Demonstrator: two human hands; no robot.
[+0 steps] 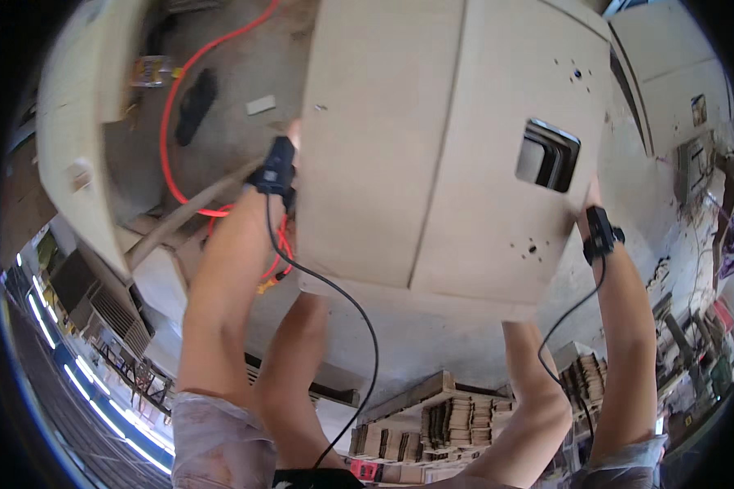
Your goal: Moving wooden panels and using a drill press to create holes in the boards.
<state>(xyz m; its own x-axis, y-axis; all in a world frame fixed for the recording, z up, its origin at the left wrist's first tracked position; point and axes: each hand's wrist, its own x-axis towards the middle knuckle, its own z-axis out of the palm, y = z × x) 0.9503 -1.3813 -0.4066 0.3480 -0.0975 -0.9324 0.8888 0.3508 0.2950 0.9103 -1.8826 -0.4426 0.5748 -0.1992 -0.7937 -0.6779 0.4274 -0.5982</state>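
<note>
While both arms reach up from the lower edge, the big pale wooden panel (457, 147) fills the centre and top of the view, held up between the hands. Panel is light plywood or board with a seam line running down it, a rectangular cutout (548, 155) near its right side, and small clusters of drilled holes above and below that cutout.

Left hand (289, 143) sits at the panel's left edge; fingers go behind the board, so grip is mostly hidden. It looks wrapped on the edge, but how far closed I cannot tell. Black wrist strap (276, 167) with a cable (359, 318) running down toward the body.

Right hand (593, 196) is at the panel's right edge below the cutout, also largely hidden behind the board; only a bit of thumb or palm shows. Grip state unclear, contact with the edge looks certain. Black strap (602, 235) and thin cable there too.

Past the panel's left edge: concrete floor (220, 155), red hose (175, 106) looping over it, dark flat object (194, 106) too blurred to identify, and another pale curved board (73, 122) at far left.

Lower edge: stacked wooden pieces (457, 420), distorted by the lens. Right rim shows cluttered workshop gear, too small to make out.
</note>
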